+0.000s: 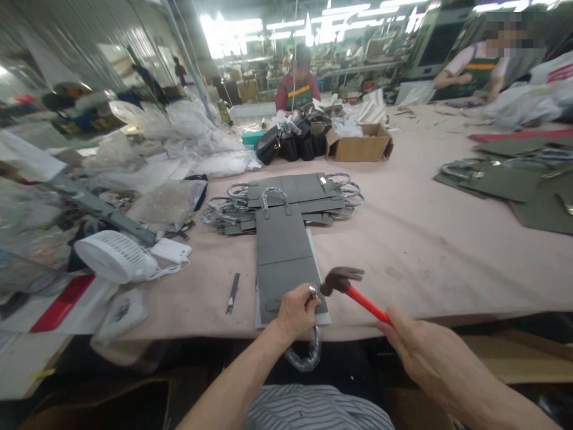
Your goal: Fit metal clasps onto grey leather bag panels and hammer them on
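Note:
A grey bag panel (286, 239) lies flat in front of me on a pale sheet (325, 319). One wrapped handle (274, 191) loops from its far end, and another wrapped handle (304, 360) hangs over the table's near edge. My left hand (298, 312) rests on the near end of the panel, its fingers pinched around a small shiny metal piece (312, 291) whose kind I cannot make out. My right hand (405, 334) grips the orange handle of a claw hammer (364, 301). The hammer's head is just right of my left fingertips.
Several stacked grey panels (295, 186) with wrapped handles lie beyond. A small dark blade-like tool (233, 294) and a white fan (111, 257) are to the left. Black bags (290, 143) and a cardboard box (360, 144) stand farther back. More panels (514, 173) lie right. Two co-workers sit across.

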Available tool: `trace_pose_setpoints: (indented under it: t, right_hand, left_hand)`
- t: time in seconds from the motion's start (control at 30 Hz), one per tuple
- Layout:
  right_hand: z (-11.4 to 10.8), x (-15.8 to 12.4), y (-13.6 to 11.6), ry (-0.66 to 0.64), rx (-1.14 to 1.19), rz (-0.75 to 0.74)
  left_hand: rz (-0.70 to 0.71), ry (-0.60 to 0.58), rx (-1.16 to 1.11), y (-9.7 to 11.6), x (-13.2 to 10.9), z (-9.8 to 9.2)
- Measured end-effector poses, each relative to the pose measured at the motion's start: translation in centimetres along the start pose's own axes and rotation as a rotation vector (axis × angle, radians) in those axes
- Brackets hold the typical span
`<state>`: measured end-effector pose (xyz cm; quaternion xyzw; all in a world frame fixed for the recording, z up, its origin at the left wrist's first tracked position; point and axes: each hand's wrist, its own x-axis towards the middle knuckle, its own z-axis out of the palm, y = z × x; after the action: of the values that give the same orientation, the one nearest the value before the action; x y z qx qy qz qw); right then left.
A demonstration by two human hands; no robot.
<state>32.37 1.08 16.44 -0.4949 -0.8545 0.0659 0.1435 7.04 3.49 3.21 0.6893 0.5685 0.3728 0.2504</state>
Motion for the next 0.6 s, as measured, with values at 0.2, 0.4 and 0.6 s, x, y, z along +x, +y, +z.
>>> trace_pose_setpoints:
  t: [0.2,0.4,0.6]
  right_hand:
    - [1.7,0.9,2.9,-0.056,0.09,0.227]
    - [6.2,2.7,5.1,-0.22,0.138,0.385]
    - [10.5,4.9,6.0,-0.251,0.037,0.462]
  left_hand:
    - [-0.015,-0.015,0.038,0.5,0.1,-0.2]
    - [-0.036,-0.069,0.12,1.3,0.6,-0.2]
    - [-0.05,-0.071,0.09,1.5,0.7,-0.6]
